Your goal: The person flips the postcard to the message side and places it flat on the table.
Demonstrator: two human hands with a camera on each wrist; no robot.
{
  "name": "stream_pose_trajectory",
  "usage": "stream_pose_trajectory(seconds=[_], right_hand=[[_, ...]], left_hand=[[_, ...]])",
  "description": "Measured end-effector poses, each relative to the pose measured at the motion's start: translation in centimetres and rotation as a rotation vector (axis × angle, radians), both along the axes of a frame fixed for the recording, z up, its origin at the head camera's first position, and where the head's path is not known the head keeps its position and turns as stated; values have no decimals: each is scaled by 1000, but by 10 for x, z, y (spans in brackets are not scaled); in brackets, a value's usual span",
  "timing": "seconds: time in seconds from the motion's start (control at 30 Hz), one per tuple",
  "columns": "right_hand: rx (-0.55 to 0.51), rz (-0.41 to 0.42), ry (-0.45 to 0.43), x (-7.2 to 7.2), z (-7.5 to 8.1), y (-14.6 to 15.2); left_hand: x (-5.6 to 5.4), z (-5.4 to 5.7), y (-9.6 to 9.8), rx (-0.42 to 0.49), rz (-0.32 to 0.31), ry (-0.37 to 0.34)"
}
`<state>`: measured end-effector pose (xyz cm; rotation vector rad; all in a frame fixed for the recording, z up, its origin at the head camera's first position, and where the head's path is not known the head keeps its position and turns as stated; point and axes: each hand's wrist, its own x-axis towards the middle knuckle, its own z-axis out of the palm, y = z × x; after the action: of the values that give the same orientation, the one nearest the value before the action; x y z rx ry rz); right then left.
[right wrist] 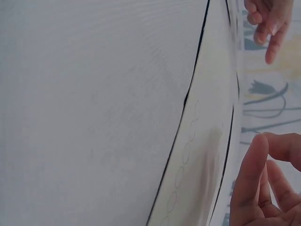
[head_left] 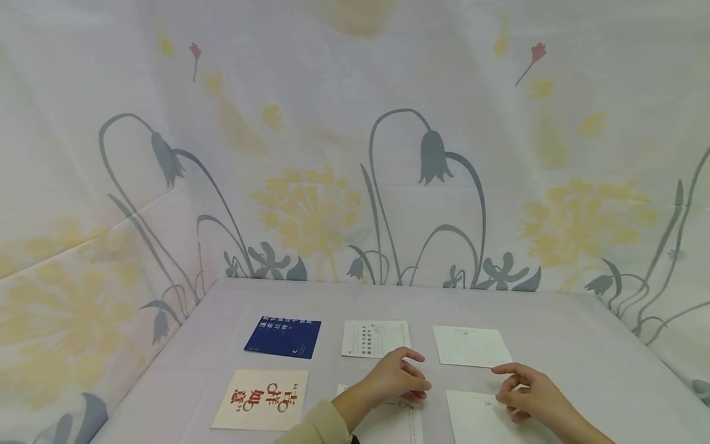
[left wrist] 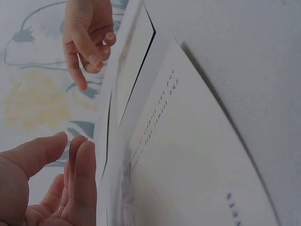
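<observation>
My left hand [head_left: 391, 376] hovers with relaxed, bent fingers over a printed white card [head_left: 396, 425] at the front middle, hiding part of it. In the left wrist view small lines of text show on this card [left wrist: 188, 141], and the hand [left wrist: 51, 183] is beside it holding nothing. Over the front right white card [head_left: 471, 419] is my right hand [head_left: 532, 394], loosely curled and without anything in its grasp. Its thumb and a fingertip come close together in the right wrist view, next to a card [right wrist: 188, 165] with a row of faint circles.
Behind the hands lie a white card [head_left: 471, 345] and another with dark writing and a drawing [head_left: 374, 339]. To the left are a dark blue card [head_left: 283, 338] and a cream card with red characters [head_left: 263, 401]. A flower-printed cloth [head_left: 344, 154] hangs behind the pale table [head_left: 333, 302].
</observation>
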<state>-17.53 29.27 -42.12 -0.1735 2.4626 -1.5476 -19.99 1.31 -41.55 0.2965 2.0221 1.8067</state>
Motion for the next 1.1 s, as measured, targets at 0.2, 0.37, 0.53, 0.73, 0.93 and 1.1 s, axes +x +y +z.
stream_pose_trajectory(seconds=[0.2, 0.37, 0.53, 0.73, 0.93, 1.1], right_hand=[[-19, -31, 11, -6, 2, -15], [-51, -28, 30, -11, 4, -29], [-86, -16, 35, -16, 6, -43], [-118, 6, 50, -22, 5, -56], [-128, -1, 69, -29, 5, -69], [-126, -10, 82, -34, 6, -79]], left_hand=[[-7, 1, -9, -14, 11, 18], [-12, 2, -16, -10, 31, 27], [-15, 1, -23, -18, 66, 34], [-21, -3, -34, -31, 104, 61], [-25, -6, -48, -66, 119, 115], [-27, -5, -58, -101, 143, 144]])
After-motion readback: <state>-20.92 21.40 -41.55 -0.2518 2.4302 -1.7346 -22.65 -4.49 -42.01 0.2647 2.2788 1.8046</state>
